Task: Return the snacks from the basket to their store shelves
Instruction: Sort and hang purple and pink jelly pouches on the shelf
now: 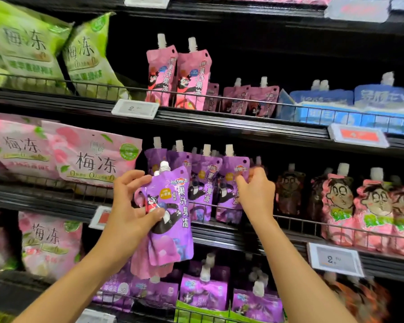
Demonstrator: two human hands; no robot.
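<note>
Purple jelly pouches (166,220), gripped loosely in the left hand (128,206) at frame centre, could slip; right hand (254,192) pinches a shelved pouch (229,183).

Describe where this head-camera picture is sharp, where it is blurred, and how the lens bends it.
Head view: sharpest on the held purple pouch; motion blur smears the blue packs and the right hand; the shelf rail slants and bows from wide-angle distortion; shelf recesses are dark.

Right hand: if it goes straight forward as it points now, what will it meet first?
Probably the right hand meets the upright purple spouted jelly pouch standing behind the black wire shelf rail; its fingertips seem already at it, though depth is unclear.
</note>
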